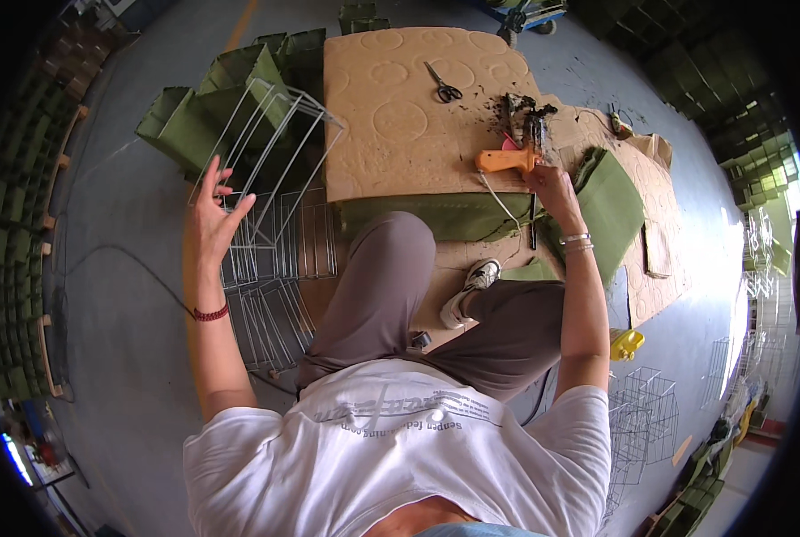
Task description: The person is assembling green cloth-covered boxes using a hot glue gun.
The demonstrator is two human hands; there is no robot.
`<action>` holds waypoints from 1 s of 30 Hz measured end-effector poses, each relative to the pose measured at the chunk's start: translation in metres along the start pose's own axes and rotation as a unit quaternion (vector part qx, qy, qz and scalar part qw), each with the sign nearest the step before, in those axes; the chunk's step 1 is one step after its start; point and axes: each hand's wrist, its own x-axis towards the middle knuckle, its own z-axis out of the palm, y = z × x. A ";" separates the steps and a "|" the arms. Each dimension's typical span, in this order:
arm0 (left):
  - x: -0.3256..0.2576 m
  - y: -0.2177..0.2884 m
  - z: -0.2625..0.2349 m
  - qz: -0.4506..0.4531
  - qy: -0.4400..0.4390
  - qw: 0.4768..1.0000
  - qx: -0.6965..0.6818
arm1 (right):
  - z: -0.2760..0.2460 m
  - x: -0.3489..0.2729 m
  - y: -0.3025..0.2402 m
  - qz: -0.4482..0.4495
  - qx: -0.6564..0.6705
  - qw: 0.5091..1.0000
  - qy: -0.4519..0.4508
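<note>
My left hand (212, 215) is raised with fingers spread, close to a white wire frame (270, 143) that stands tilted on the floor; I cannot tell if it touches a wire. My right hand (552, 186) reaches forward to an orange glue gun (505, 160) lying on a tan cardboard sheet (391, 107); the fingers rest at the gun's right end. Green felt fabric (436, 215) hangs over the cardboard's near edge. Another green felt piece (610, 206) lies right of my right hand.
Black scissors (444, 88) lie on the cardboard. Folded green felt boxes (230, 89) stand behind the wire frame. More wire grids (274, 295) lie flat on the floor by my knee. A yellow object (626, 343) and wire cubes (641, 412) sit at right.
</note>
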 end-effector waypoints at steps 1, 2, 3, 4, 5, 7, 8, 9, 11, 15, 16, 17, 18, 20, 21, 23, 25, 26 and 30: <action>0.011 0.013 0.013 0.042 -0.021 0.999 -0.004 | -0.001 0.000 0.000 0.006 0.000 1.000 0.006; 0.023 0.020 0.029 0.069 -0.042 0.996 -0.030 | -0.002 0.002 -0.002 0.015 0.007 1.000 -0.004; 0.034 0.020 0.049 0.102 -0.059 0.992 -0.048 | -0.002 0.002 -0.003 0.025 0.015 0.999 -0.014; 0.044 0.022 0.073 0.122 -0.085 0.987 -0.055 | -0.001 0.002 0.002 0.027 0.023 0.999 0.000; 0.052 0.027 0.092 0.141 -0.106 0.982 -0.059 | 0.000 0.003 0.000 0.030 0.023 0.999 0.004; 0.064 0.043 0.124 0.158 -0.151 0.974 -0.065 | -0.004 0.004 -0.001 0.042 0.051 0.998 0.009; 0.071 0.052 0.135 0.198 -0.159 0.967 -0.031 | -0.008 0.004 -0.001 0.046 0.049 0.998 0.017; 0.078 0.060 0.143 0.206 -0.160 0.965 -0.033 | -0.011 0.004 -0.001 0.051 0.059 0.997 0.017; 0.090 0.071 0.159 0.264 -0.216 0.939 0.048 | -0.010 0.007 0.004 0.067 0.078 0.995 0.008; 0.111 0.077 0.178 0.299 -0.255 0.915 0.088 | 0.001 0.016 0.036 0.081 0.127 0.989 0.007; 0.114 0.074 0.178 0.299 -0.254 0.916 0.089 | 0.002 0.020 0.031 0.079 0.140 0.987 0.011; 0.115 0.071 0.176 0.309 -0.263 0.909 0.092 | 0.002 0.030 0.025 0.077 0.140 0.987 0.012; 0.117 0.069 0.174 0.319 -0.271 0.903 0.095 | 0.001 0.042 0.018 0.079 0.130 0.988 0.015; 0.115 0.066 0.176 0.344 -0.246 0.900 0.103 | 0.000 0.068 0.008 0.070 0.116 0.991 0.017; 0.115 0.065 0.175 0.365 -0.222 0.897 0.114 | 0.009 0.086 0.005 0.023 0.111 0.991 0.070; 0.113 0.064 0.173 0.357 -0.225 0.900 0.111 | 0.017 0.124 -0.012 -0.006 0.152 0.988 0.002; 0.110 0.071 0.172 0.345 -0.234 0.903 0.106 | 0.048 0.164 -0.007 -0.027 0.083 0.996 0.026; 0.110 0.071 0.175 0.353 -0.232 0.900 0.107 | 0.068 0.183 -0.001 -0.059 0.079 0.993 0.062; 0.108 0.071 0.175 0.359 -0.223 0.900 0.110 | 0.121 0.233 -0.015 -0.128 0.011 0.990 0.056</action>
